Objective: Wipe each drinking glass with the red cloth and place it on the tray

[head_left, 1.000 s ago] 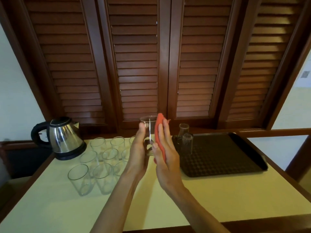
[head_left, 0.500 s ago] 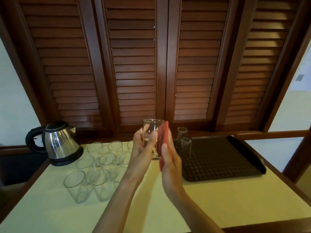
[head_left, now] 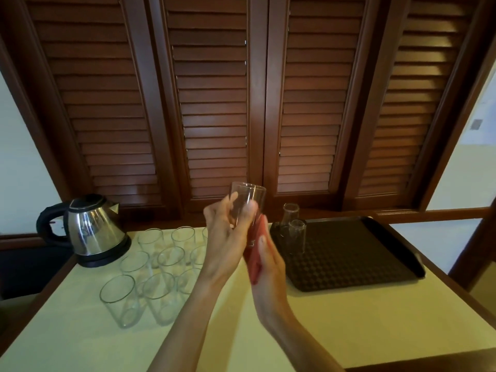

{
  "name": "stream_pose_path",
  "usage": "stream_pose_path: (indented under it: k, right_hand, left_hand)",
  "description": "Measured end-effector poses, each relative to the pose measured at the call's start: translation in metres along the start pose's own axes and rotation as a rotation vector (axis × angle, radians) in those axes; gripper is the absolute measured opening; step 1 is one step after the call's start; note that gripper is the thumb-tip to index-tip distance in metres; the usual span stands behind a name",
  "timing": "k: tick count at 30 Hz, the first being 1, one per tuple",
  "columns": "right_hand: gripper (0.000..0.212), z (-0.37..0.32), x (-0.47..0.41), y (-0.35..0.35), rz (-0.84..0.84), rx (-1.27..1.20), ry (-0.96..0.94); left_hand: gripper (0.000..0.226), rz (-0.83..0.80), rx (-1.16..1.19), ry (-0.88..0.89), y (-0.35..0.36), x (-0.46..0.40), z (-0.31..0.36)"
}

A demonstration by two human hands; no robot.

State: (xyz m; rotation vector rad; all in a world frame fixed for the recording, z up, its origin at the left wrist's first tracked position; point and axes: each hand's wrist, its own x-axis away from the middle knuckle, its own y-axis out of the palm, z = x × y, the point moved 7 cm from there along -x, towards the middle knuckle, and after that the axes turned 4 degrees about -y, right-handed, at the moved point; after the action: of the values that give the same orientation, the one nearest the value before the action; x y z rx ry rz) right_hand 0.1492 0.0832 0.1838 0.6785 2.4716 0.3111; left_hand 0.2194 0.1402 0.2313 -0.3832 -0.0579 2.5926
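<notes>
My left hand (head_left: 225, 237) grips a clear drinking glass (head_left: 249, 200) upright above the table, its rim tilted slightly right. My right hand (head_left: 268, 267) presses the red cloth (head_left: 253, 261) flat against the glass's lower side; most of the cloth is hidden between the two hands. A dark tray (head_left: 346, 253) lies to the right with two glasses (head_left: 296, 236) standing upside down at its far left corner. Several more glasses (head_left: 161, 264) stand upright in a cluster on the table at the left.
A steel electric kettle (head_left: 91, 232) with a black handle stands at the back left of the pale table (head_left: 349, 326). Dark wooden louvred doors rise directly behind. The table's wooden edge runs along the right and front.
The right hand with the red cloth has slid down from the glass's upper part to its base. The left hand has kept hold of the glass, turning it slightly.
</notes>
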Motion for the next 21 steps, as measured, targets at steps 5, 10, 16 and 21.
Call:
stream_pose_path:
  k: [5,10,16,21]
  right_hand:
    - [0.046,-0.017,-0.025,-0.011,0.060,0.047,-0.022]
    - [0.058,-0.007,-0.013,0.000,0.014,0.122,-0.025]
    - [0.054,-0.017,-0.035,-0.013,0.061,0.035,-0.006]
    - [0.051,0.001,-0.004,-0.002,0.006,0.049,0.039]
  left_hand:
    - [0.064,-0.011,-0.031,0.099,-0.004,0.008,-0.008]
    - [0.068,0.048,0.025,0.022,-0.012,-0.003,-0.013]
    - [0.053,-0.062,0.115,0.002,0.002,0.014,-0.023]
    - [0.074,0.056,0.083,0.076,-0.017,0.000,-0.017]
